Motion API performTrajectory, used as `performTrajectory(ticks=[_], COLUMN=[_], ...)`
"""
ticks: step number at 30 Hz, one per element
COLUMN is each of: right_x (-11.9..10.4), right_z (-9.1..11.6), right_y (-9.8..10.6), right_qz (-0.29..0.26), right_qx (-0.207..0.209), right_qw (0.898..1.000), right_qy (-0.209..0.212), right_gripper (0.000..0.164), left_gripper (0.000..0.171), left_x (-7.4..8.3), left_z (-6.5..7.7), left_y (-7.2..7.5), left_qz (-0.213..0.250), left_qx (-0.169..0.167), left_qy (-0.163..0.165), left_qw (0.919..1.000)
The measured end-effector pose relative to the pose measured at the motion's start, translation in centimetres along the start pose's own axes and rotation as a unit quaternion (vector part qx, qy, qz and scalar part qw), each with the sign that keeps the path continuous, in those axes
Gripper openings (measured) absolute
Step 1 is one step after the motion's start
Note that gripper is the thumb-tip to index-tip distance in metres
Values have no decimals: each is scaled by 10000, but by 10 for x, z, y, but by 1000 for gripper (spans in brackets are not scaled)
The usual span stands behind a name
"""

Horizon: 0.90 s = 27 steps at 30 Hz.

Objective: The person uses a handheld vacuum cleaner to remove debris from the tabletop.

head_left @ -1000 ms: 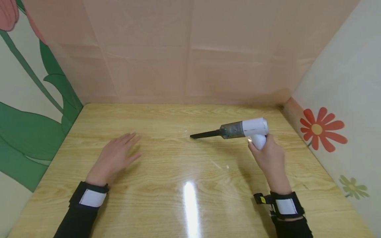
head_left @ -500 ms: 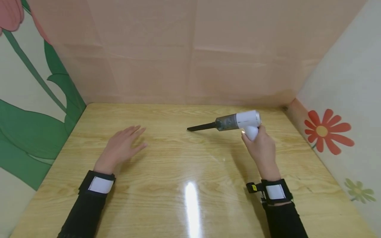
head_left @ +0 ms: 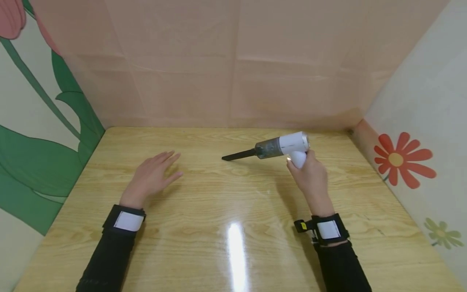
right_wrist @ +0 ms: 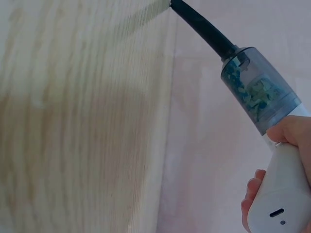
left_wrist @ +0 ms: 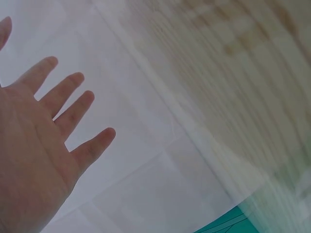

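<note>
My right hand [head_left: 311, 178] grips the white handle of a handheld vacuum cleaner [head_left: 292, 144], held over the right half of the table. Its long black nozzle [head_left: 238, 155] points left and slightly down, with the tip close over the wood. In the right wrist view, the clear dust cup [right_wrist: 260, 90] holds several green and bluish scraps, and fingers wrap round the handle [right_wrist: 282, 189]. My left hand [head_left: 151, 176] hovers over the left half of the table, palm down, fingers spread and holding nothing. The left wrist view shows that palm [left_wrist: 34, 155] with straight, separated fingers.
The wood-grain table [head_left: 189, 243] has a glossy surface with a bright light reflection [head_left: 236, 255]. A pinkish sheet [head_left: 175, 89] hangs along its back edge. Walls flank both sides, the left with green leaves [head_left: 36, 158], the right with a red flower [head_left: 405, 160].
My right hand has carried the vacuum cleaner left and a little farther back over the table. The left hand has shifted slightly right and away from me, still spread.
</note>
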State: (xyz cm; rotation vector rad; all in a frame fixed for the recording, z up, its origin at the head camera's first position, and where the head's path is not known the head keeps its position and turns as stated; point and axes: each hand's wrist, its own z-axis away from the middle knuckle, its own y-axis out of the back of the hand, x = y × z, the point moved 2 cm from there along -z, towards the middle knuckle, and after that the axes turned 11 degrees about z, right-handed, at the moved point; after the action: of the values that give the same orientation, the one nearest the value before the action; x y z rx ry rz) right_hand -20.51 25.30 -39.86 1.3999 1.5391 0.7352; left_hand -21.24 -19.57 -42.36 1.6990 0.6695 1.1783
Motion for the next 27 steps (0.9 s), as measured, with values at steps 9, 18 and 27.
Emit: performTrajectory(ticks=[9,18,27], right_x=[-18,-20,-2], right_z=[-7,-11,-15], right_y=[-11,-15,-11], right_qz=[-76,13,227], right_qx=[188,220,363], right_qw=[9995,9996,9990], right_qy=[238,149,-150], right_gripper=[63,64,60], left_gripper=[69,70,71], left_x=[0,1,4], left_z=[-7,-7,-5], left_y=[0,1,2], left_qz=[-95,-115,-75], left_qx=[145,66,83], left_qy=[94,140,148], left_qw=[9998,9998,9998])
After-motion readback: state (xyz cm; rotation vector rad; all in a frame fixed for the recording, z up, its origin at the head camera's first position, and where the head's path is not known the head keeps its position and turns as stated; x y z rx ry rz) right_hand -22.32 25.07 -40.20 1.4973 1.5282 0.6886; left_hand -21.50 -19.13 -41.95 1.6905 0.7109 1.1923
